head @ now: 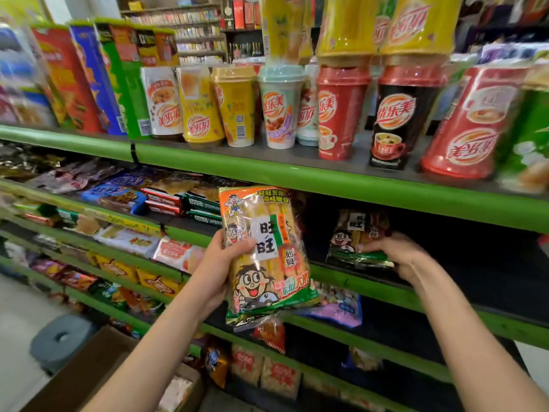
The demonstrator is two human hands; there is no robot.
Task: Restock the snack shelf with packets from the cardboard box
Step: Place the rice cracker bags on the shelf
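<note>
Green shelf (356, 185), packet (264, 254) in left hand (219, 263), right hand (401, 257) seemingly on another.

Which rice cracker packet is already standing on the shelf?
The darker packet under the right hand; the bright one is held in front by the left hand.

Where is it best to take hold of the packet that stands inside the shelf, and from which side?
Grip the shelf packet at its lower edge, coming from the open front of the shelf. It stands upright near the front lip, with the board above close over its top, so the bottom seam is the free part. The right hand holds it there already.
</note>
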